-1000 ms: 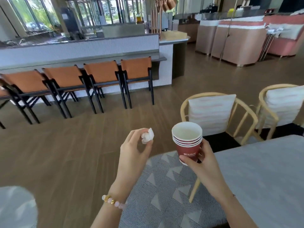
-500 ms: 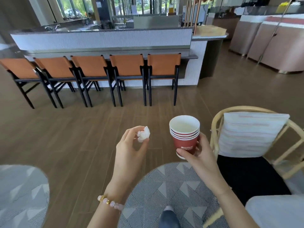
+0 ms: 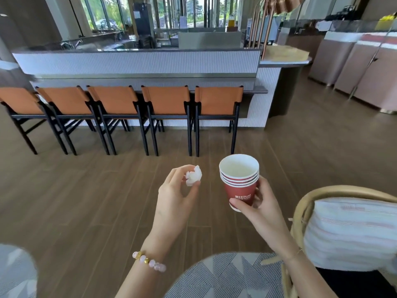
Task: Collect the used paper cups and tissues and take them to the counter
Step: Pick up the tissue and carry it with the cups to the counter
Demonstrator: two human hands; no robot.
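Nearest, well short of the bench (image 3: 137,61), a patterned rug (image 3: 225,276) is seen at the lower edge. A little closer to the bench, a crumpled tissue (image 3: 194,175) is pinched between thumb and fingertips of the left hand (image 3: 174,196). A stack of nested red paper cups (image 3: 239,179) is gripped round its side by the right hand (image 3: 257,207). Both hands are thus closed on their loads, side by side but apart. A wicker chair (image 3: 300,211) is seen beside them. Compared with a second ago, the same grips are kept, but the grey table is no longer in view. The bench, behind a row of orange chairs (image 3: 165,100), is now faced squarely and looks nearer. Collecting seems finished, and only the carrying to the bench is judged to be left.
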